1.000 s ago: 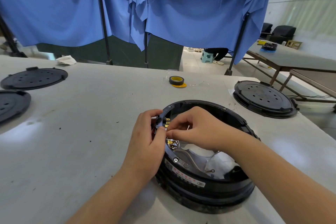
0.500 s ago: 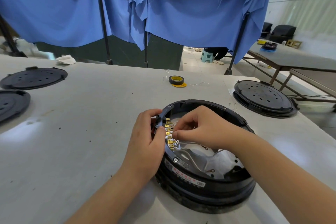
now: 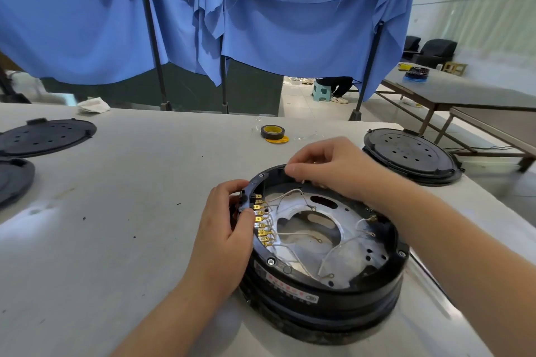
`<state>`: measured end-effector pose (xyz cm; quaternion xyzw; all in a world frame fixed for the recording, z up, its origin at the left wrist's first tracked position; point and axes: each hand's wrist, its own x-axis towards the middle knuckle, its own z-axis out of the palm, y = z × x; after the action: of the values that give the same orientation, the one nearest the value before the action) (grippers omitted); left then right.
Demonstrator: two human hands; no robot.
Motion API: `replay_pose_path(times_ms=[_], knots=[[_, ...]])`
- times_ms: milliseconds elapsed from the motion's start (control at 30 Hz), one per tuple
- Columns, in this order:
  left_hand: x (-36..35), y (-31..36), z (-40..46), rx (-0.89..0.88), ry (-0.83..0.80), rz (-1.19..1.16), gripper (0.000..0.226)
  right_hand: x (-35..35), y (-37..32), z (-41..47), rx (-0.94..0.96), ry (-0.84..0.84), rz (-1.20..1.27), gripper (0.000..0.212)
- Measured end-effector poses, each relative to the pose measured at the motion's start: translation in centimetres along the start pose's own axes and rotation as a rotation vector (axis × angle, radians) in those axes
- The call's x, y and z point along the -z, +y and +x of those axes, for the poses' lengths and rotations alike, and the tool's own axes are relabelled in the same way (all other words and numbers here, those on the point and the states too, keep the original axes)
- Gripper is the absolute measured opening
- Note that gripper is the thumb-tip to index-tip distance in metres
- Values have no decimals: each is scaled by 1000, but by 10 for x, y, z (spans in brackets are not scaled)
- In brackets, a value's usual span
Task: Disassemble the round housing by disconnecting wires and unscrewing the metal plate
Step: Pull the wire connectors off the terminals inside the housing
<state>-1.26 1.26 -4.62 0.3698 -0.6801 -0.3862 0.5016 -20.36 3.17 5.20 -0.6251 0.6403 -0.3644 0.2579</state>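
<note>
While I work: these are my notes, biggest thing first.
Worktop [image 3: 121, 240]: it is pale grey, and the round housing sits on it, right in front of me.
Round housing [image 3: 327, 307]: it is a fat black ring with its open side up. It has a red sticker on the near wall and small screws in the rim.
Metal plate [image 3: 359, 243]: it is shiny and silver, and it lies flat inside the ring. It has big oval holes and little round ones, and I think it is not yet unscrewed.
Left hand [image 3: 224, 238]: my grip is curled round the left rim, thumb on top, to keep the ring from sliding.
Right hand [image 3: 330, 168]: it is up over the far rim, and my fingers pinch a thin white wire.
White wires [image 3: 293, 233]: some lie loose on the plate with small ring ends.
Gold tabs [image 3: 262, 224]: they stand in a row just beside my left thumb.
Doing it well: I should pull each wire straight and slowly, close to its tab, and hold the ring tight.
</note>
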Motion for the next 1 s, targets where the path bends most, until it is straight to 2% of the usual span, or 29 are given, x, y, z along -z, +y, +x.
replay_pose_path(times_ms=[133,233,400,533,633,800,933,1000], knots=[[0,0,0,6,3,-34,30,38,5,13,-32,93,-98,7],[0,-2,-1,21,8,-41,29,65,22,27,-134,124,-206,11],[0,-2,-2,42,17,-42,29,83,80,38,-378,21,-267,13],[0,-1,-3,34,13,-31,27,73,114,38,-491,-55,-218,12],[0,-2,-3,46,5,-30,30,67,120,47,-493,-45,-194,12],[-1,-1,-3,68,11,-43,32,53,120,61,-454,-171,-271,16],[-1,0,-4,69,14,-32,33,46,121,72,-421,-138,-277,18],[-1,0,-5,73,16,-26,33,46,124,78,-415,-111,-254,13]])
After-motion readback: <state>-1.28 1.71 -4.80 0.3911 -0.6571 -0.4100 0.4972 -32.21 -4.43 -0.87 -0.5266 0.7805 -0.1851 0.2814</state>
